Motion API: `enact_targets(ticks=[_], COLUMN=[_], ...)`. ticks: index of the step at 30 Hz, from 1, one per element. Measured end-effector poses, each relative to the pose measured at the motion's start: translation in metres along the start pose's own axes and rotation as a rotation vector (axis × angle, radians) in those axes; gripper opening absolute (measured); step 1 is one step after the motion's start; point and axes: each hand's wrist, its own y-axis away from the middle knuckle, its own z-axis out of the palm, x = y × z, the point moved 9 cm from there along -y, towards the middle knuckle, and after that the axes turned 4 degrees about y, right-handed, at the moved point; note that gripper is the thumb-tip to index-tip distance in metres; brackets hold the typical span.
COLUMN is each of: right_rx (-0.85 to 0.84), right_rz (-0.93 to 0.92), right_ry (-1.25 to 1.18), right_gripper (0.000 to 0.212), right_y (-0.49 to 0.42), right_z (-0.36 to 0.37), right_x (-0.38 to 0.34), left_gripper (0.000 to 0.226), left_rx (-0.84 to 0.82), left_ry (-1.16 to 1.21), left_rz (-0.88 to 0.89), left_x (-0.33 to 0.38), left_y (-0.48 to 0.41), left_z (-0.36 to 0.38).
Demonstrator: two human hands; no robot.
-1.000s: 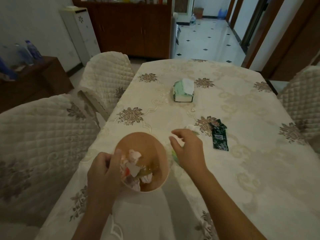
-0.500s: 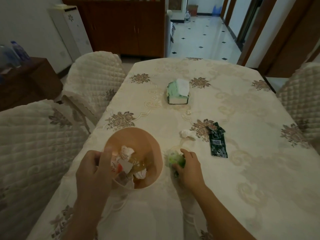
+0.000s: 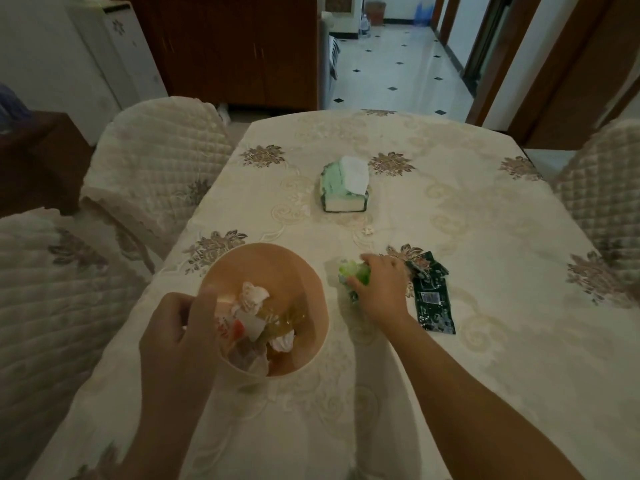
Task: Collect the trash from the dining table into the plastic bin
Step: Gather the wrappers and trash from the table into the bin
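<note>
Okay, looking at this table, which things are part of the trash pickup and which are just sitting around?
Part of the job:
plastic bin, held by the left hand
green wrapper, gripped by the right hand
dark packet
small white scrap

Just there:
tissue box
quilted chairs
wooden cabinet

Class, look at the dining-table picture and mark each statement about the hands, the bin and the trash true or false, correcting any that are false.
1. The left hand holds the rim of the bin. True.
2. The bin is empty. False: it already holds crumpled paper and wrappers.
3. The right hand is closed on a green wrapper. True.
4. The dark packet lies inside the bin. False: it lies on the tablecloth, to the right of the right hand.
5. The tissue box stands farther up the table than the bin. True.
</note>
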Motion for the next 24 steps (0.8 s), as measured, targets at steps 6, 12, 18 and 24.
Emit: enact_targets(ticks=[6,12,18,24], right_rx=[-0.094,-0.031,0.191,-0.014], right_rz=[-0.038,-0.09,0.318,0.408], right_ry=[-0.148,-0.25,-0.315,0.001], right_gripper=[0.038,0.032,0.054,0.047], right_y=[0.009,0.025,0.004,-0.005], right_z=[0.019,0.009,-0.055,-0.031], right_x=[0.008,0.006,0.077,0.111], left_gripper=[0.037,0.039,0.038,0.036], left_rx=[0.004,0.006,0.008,0.025], left_ry=[0.008,-0.003,-0.004,0.013], left_rz=[0.008,0.003,-0.015,-0.003], left_x=[0.001,0.003,0.002,0.003], left_y=[-0.003,0.0,-0.001,-0.002], left_z=[0.004,0.004,0.008,0.01])
